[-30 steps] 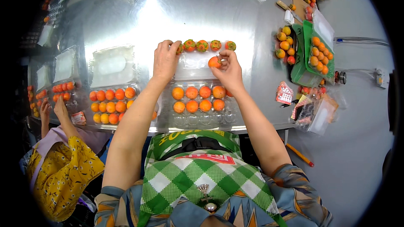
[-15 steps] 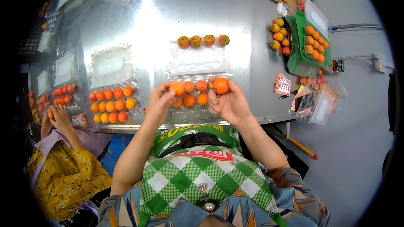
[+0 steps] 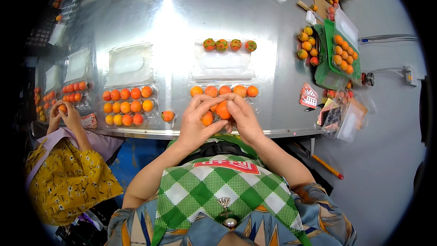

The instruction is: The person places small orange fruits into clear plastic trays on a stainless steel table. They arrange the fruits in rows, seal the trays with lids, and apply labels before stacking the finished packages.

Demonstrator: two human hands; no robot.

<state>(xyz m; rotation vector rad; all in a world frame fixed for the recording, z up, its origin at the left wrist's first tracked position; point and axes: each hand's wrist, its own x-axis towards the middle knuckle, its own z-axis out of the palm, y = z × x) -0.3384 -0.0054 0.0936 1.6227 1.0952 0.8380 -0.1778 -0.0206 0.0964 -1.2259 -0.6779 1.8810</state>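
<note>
Just in front of me is a clear plastic tray of orange persimmons, its back row (image 3: 225, 89) in full view. My left hand (image 3: 193, 120) curls over the tray's front part, thumb and fingers closed round a persimmon (image 3: 207, 118). Beside it, my right hand (image 3: 243, 116) pinches another persimmon (image 3: 223, 110) between thumb and fingers. The two hands nearly meet and hide most of the tray's front. To the left of my left hand, a single persimmon (image 3: 167, 116) lies on the metal table. Behind the tray, its lid (image 3: 223, 66) lies flat, with several green-topped persimmons (image 3: 235, 44) along the far edge.
A filled tray (image 3: 127, 107) with its lid open stands to the left. Further left a co-worker's hands (image 3: 67, 114) hold a persimmon. At right are loose persimmons (image 3: 307, 42), a green basket (image 3: 327, 75), printed cards (image 3: 308, 95) and plastic packaging (image 3: 348, 114).
Both hands have drawn together and toward me, over the tray's front. The back row now shows more persimmons, out of my hands. The lone persimmon at left has come into full view.
</note>
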